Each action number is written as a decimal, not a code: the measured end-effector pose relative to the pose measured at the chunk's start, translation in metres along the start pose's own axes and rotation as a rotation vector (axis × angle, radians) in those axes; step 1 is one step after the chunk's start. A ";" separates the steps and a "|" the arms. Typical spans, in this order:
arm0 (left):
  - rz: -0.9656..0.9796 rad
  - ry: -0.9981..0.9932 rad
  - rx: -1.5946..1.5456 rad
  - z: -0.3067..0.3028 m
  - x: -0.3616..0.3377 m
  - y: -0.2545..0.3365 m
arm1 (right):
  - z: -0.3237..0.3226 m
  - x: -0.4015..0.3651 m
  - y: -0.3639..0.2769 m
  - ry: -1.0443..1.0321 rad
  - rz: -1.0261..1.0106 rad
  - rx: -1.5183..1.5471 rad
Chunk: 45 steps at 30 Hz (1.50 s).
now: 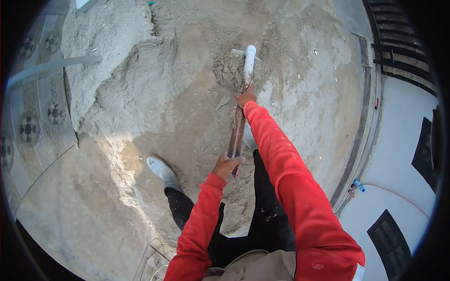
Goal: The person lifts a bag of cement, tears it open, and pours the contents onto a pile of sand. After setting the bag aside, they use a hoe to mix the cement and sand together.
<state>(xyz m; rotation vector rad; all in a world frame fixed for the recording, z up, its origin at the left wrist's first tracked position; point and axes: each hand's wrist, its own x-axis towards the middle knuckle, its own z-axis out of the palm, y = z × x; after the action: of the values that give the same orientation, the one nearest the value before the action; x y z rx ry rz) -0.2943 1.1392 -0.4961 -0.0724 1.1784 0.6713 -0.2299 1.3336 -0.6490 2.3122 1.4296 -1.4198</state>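
A hoe with a long brown, scuffed handle (237, 133) reaches forward from my body. Its whitish metal head (250, 57) rests against loose damp sand (226, 72), with the blade seen nearly edge-on and its lower part hidden. My right hand (246, 96) is wrapped round the handle just below the metal socket. Close to the near end of that handle, my left hand (228, 165) grips it with closed fingers. Both my sleeves are red. A grey-white boot (161, 169) stands on the sand at left; the other boot is mostly hidden behind the handle and right arm.
Sandy, uneven ground with a raised pale pile (122, 61) spreads ahead and left. Patterned tiles (29, 129) lie far left, with a pale pipe-like bar (56, 63) over them. At right are a white wall (398, 112), a dark railing (403, 42) and a blue object (359, 185).
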 end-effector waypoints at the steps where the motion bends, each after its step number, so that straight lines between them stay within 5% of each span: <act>1: -0.054 0.011 0.010 -0.017 -0.019 -0.026 | 0.019 -0.029 0.017 -0.018 0.009 0.011; 3: -0.188 0.107 0.023 -0.053 -0.066 -0.086 | 0.071 -0.097 0.069 -0.025 0.012 0.079; 6: -0.362 0.152 0.287 -0.094 -0.155 -0.169 | 0.103 -0.235 0.115 -0.173 0.379 0.307; 7: -0.191 0.227 0.603 -0.109 -0.181 -0.214 | 0.106 -0.268 0.128 -0.171 0.455 0.385; 8: -0.268 0.285 0.675 -0.112 -0.208 -0.240 | 0.114 -0.299 0.150 -0.177 0.545 0.462; 10: -0.304 0.244 0.827 -0.082 -0.223 -0.220 | 0.118 -0.314 0.185 -0.057 0.447 0.313; 11: -0.252 0.293 0.863 -0.074 -0.231 -0.234 | 0.100 -0.311 0.190 -0.138 0.506 0.585; 13: -0.097 0.369 0.992 -0.051 -0.171 -0.191 | 0.036 -0.258 0.141 -0.118 0.433 1.005; 16: 0.222 0.437 1.267 0.000 0.003 -0.074 | -0.058 -0.100 0.073 -0.065 0.004 1.109; 18: 0.427 0.479 1.347 0.067 0.119 0.040 | -0.111 0.022 0.029 0.085 -0.337 1.047; 20: 0.562 0.537 1.432 0.144 0.211 0.141 | -0.166 0.109 -0.022 0.033 -0.266 1.042; 22: 0.617 0.591 1.425 0.199 0.274 0.209 | -0.197 0.196 -0.045 0.214 -0.309 0.622; 23: 0.630 0.608 1.423 0.213 0.301 0.227 | -0.198 0.223 -0.043 0.344 -0.337 0.387; 27: 0.468 0.507 1.458 0.184 0.326 0.179 | -0.167 0.241 0.006 0.128 -0.253 0.506; 30: 0.325 0.437 1.443 0.140 0.288 0.105 | -0.125 0.192 0.046 0.304 -0.129 0.405; 32: 0.275 0.397 1.436 0.108 0.244 0.058 | -0.110 0.150 0.059 0.117 0.068 1.093; 34: 0.243 0.406 1.508 0.069 0.189 0.012 | -0.076 0.118 0.093 -0.032 0.176 1.135; 38: 0.179 0.314 1.484 -0.023 0.050 -0.090 | 0.028 -0.046 0.146 0.062 0.397 1.077; 43: -0.392 0.271 1.331 -0.088 -0.161 -0.200 | 0.144 -0.290 0.219 -0.048 0.780 0.531; 44: -0.508 0.283 1.244 -0.089 -0.194 -0.221 | 0.145 -0.329 0.217 -0.104 0.805 0.372; 45: -0.500 0.262 1.242 -0.089 -0.217 -0.239 | 0.191 -0.363 0.272 -0.005 0.597 0.056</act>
<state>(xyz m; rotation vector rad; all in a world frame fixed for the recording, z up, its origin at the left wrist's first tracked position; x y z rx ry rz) -0.2902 0.8156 -0.4118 0.5895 1.5754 -0.5854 -0.2061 0.8447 -0.5941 2.4582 0.6049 -1.2791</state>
